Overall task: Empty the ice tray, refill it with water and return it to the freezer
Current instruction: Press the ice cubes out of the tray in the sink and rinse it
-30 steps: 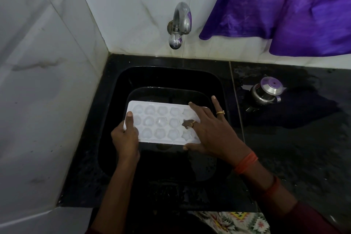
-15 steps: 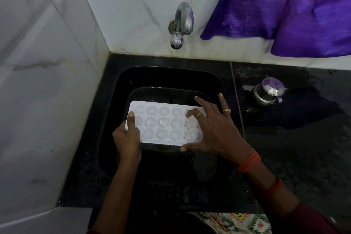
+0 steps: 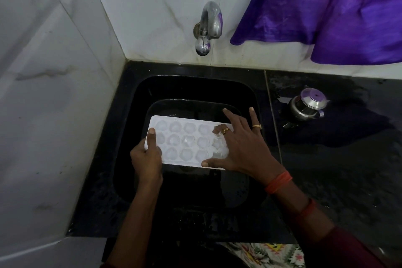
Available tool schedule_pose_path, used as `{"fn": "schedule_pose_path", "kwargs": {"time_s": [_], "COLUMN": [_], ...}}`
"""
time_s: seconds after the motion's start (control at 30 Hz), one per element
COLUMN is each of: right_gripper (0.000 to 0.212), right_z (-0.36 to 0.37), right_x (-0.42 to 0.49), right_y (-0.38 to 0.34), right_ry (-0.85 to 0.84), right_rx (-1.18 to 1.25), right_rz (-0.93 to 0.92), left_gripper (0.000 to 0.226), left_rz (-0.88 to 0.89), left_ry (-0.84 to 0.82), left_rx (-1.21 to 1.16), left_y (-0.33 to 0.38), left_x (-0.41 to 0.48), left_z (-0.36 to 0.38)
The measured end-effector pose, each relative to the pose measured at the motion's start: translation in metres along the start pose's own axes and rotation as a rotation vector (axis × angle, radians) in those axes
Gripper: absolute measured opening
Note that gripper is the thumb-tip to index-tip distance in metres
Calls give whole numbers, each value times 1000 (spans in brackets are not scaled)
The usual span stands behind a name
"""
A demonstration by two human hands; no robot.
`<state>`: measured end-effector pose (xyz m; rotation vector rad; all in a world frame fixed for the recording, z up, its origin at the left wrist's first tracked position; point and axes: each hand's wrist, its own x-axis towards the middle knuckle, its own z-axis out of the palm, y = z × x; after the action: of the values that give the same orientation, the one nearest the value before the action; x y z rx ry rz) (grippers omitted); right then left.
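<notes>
A white ice tray (image 3: 185,143) with rows of rounded cells holding ice is held level over the black sink (image 3: 191,89). My left hand (image 3: 148,156) grips its left end, thumb on top. My right hand (image 3: 241,146) covers the tray's right end, thumb along the near edge, fingers spread, one fingertip bent into a cell in the far right corner. A chrome tap (image 3: 207,28) juts from the tiled wall above the sink; no water runs from it.
A small steel pot with a lid (image 3: 309,104) stands on the wet black counter (image 3: 348,159) to the right of the sink. Purple cloth (image 3: 326,6) hangs at the upper right. White tiled walls close in the left side and back.
My right hand has slid a little toward the tray's right end and its fingers have spread wider. The tray and my left hand have stayed nearly still.
</notes>
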<state>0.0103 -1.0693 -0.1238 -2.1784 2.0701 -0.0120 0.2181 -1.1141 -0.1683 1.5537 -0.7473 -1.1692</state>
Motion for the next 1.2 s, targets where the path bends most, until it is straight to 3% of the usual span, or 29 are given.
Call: {"fn": "schedule_pose_path", "kwargs": {"time_s": [1.2], "right_gripper": [115], "right_z": [-7], "right_x": [-4], "right_y": [1], "right_ry": [-26], "right_rx": [-82], "right_rz": [23], "left_gripper": [51], "left_rz": [11], "left_ry": [-10], "left_rx": [27], "left_y": [2], "left_x": [-6], "left_z": [4]}}
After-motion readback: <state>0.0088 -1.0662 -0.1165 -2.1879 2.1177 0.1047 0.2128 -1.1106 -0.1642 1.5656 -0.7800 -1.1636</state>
